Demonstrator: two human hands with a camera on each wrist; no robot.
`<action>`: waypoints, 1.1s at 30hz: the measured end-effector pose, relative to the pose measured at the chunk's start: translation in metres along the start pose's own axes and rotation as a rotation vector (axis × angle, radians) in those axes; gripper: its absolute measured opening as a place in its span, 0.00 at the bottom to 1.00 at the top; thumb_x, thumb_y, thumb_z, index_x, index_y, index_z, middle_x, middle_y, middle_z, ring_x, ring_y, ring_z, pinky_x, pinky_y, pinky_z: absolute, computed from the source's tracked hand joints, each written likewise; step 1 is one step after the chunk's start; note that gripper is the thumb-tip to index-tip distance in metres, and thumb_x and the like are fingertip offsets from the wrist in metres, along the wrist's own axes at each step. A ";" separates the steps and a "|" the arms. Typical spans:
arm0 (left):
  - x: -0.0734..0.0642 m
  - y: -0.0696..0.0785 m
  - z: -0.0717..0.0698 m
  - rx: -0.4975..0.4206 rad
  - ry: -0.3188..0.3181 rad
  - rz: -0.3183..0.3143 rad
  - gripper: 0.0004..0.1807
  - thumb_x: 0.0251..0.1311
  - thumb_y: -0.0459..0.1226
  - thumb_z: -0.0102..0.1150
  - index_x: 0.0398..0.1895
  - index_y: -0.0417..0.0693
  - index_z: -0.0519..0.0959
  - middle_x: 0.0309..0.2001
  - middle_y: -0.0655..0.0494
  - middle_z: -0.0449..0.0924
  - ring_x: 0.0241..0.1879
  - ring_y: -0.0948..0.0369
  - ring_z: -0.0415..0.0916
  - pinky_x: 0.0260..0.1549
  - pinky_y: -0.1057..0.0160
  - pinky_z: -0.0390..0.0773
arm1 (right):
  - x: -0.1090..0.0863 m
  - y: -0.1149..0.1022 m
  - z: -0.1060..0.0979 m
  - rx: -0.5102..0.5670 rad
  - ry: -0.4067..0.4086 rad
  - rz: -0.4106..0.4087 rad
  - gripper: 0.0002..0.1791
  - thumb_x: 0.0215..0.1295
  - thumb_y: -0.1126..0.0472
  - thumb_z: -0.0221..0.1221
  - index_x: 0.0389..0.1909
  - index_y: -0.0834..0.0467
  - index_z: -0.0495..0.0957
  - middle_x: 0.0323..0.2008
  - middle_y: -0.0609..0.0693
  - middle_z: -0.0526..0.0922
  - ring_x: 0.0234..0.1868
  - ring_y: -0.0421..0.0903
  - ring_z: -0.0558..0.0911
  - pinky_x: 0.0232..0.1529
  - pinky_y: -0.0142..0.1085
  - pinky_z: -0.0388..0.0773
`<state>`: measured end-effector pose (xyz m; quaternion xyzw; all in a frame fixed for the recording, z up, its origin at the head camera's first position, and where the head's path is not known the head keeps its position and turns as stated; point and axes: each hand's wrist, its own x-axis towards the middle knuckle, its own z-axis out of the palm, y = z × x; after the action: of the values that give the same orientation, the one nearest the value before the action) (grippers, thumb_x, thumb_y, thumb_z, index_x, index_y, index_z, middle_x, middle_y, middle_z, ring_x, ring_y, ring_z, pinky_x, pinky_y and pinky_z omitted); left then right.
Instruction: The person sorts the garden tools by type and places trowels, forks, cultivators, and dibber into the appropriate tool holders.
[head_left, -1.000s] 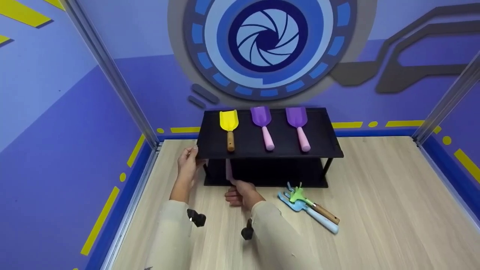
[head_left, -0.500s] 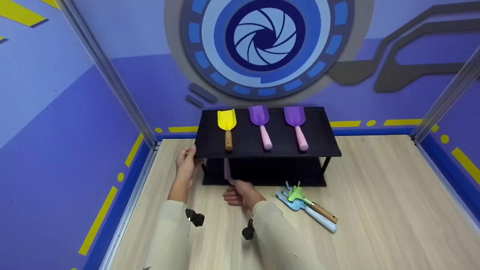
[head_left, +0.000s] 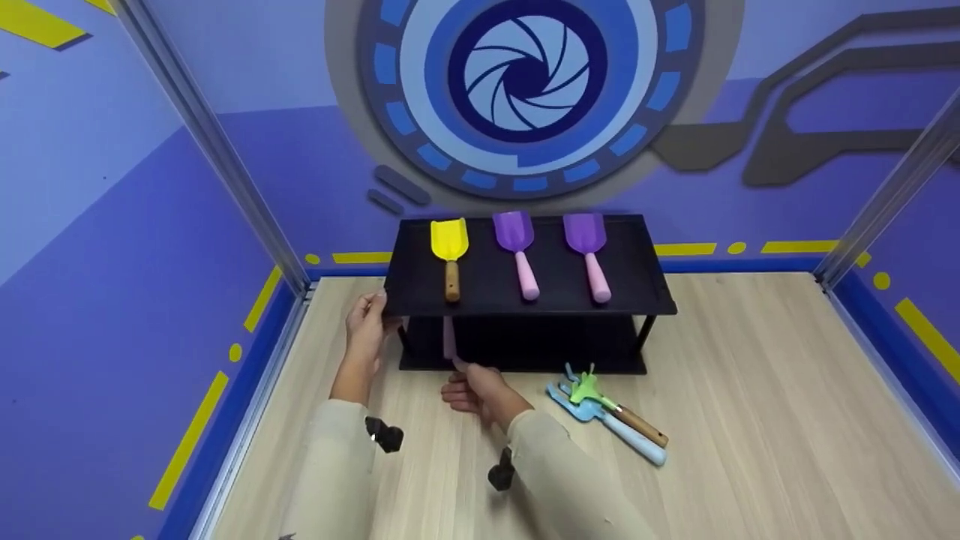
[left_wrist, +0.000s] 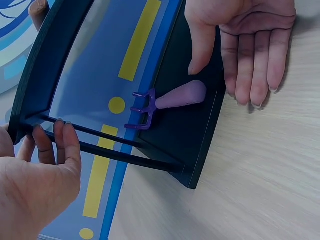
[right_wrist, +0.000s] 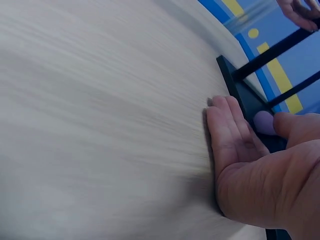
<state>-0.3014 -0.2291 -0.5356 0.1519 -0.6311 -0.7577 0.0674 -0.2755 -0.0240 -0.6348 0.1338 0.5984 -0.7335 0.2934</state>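
Observation:
My left hand (head_left: 365, 328) grips the upper left corner of a black two-tier shelf (head_left: 487, 296), its fingers curled under the top board beside the thin posts. On the lower board lies a small purple three-pronged hand rake (left_wrist: 182, 96) with a pink handle, prongs toward the back. Close at that handle's end is my right hand (head_left: 487, 391), thumb pointing at it, the other fingers straight and low over the table. Across the top board lie a yellow scoop (head_left: 449, 240) with a wooden handle and two purple scoops (head_left: 514, 231) with pink handles, side by side.
Right of my right hand, a light-blue hand rake (head_left: 636, 440) and a green one (head_left: 585, 391) with a wooden handle lie overlapping on the wooden table (head_left: 765, 420). A blue printed wall (head_left: 300, 172) stands behind the shelf, with side walls left and right.
The whole scene has slid slightly left in the head view. Both hands keep their places at the shelf, and the tools lie as before.

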 end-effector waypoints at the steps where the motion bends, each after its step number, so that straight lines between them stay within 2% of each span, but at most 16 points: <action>1: 0.000 0.000 0.000 -0.006 0.003 0.001 0.15 0.84 0.46 0.50 0.55 0.45 0.76 0.40 0.60 0.79 0.40 0.62 0.80 0.53 0.60 0.83 | -0.001 0.001 0.000 -0.002 -0.005 -0.016 0.29 0.81 0.46 0.57 0.58 0.70 0.80 0.51 0.64 0.91 0.46 0.51 0.94 0.49 0.44 0.91; 6: 0.000 -0.001 -0.001 0.005 0.003 0.007 0.14 0.84 0.46 0.49 0.55 0.46 0.75 0.42 0.60 0.78 0.41 0.63 0.79 0.55 0.61 0.82 | -0.011 0.008 -0.004 -0.105 -0.067 -0.095 0.27 0.81 0.46 0.57 0.55 0.69 0.81 0.49 0.64 0.91 0.43 0.51 0.93 0.44 0.44 0.92; 10: -0.001 -0.003 0.000 0.019 0.018 0.007 0.14 0.84 0.46 0.49 0.55 0.46 0.76 0.42 0.60 0.78 0.41 0.65 0.79 0.56 0.62 0.81 | -0.021 0.011 -0.013 -0.193 -0.158 -0.106 0.27 0.82 0.45 0.55 0.57 0.67 0.81 0.48 0.63 0.91 0.42 0.51 0.93 0.41 0.44 0.92; 14: -0.001 -0.003 0.001 0.021 0.009 0.015 0.14 0.84 0.46 0.49 0.55 0.45 0.76 0.43 0.60 0.78 0.42 0.65 0.79 0.59 0.59 0.81 | -0.032 0.006 -0.025 -0.240 -0.186 -0.125 0.26 0.83 0.46 0.54 0.59 0.67 0.81 0.47 0.61 0.92 0.40 0.49 0.93 0.38 0.41 0.91; 18: 0.000 -0.001 0.000 0.012 0.006 0.023 0.14 0.84 0.46 0.49 0.54 0.45 0.76 0.44 0.59 0.80 0.43 0.64 0.80 0.63 0.56 0.80 | -0.046 -0.006 -0.038 -0.272 -0.151 -0.181 0.26 0.82 0.47 0.55 0.59 0.68 0.80 0.45 0.58 0.92 0.36 0.45 0.91 0.37 0.40 0.90; 22: 0.000 -0.001 0.000 0.005 0.001 0.024 0.13 0.84 0.45 0.50 0.52 0.45 0.76 0.43 0.59 0.80 0.42 0.64 0.80 0.62 0.56 0.80 | -0.059 -0.020 -0.056 -0.289 -0.075 -0.244 0.26 0.82 0.46 0.57 0.57 0.67 0.81 0.44 0.59 0.92 0.37 0.46 0.92 0.38 0.40 0.90; 27: 0.000 -0.001 -0.001 -0.007 -0.001 0.025 0.13 0.83 0.45 0.51 0.51 0.46 0.76 0.41 0.61 0.80 0.40 0.64 0.80 0.56 0.59 0.81 | -0.075 -0.038 -0.089 -0.302 -0.002 -0.297 0.26 0.81 0.47 0.58 0.57 0.68 0.82 0.44 0.61 0.92 0.40 0.49 0.93 0.39 0.41 0.90; 33: 0.001 -0.004 -0.001 -0.023 0.001 0.038 0.12 0.84 0.44 0.51 0.51 0.44 0.77 0.38 0.62 0.81 0.39 0.65 0.81 0.52 0.62 0.82 | -0.093 -0.056 -0.132 -0.342 0.076 -0.321 0.29 0.82 0.44 0.56 0.61 0.67 0.81 0.45 0.59 0.92 0.44 0.51 0.92 0.44 0.44 0.90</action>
<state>-0.3012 -0.2296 -0.5394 0.1396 -0.6250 -0.7635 0.0839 -0.2546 0.1335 -0.5720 0.0129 0.7381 -0.6531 0.1688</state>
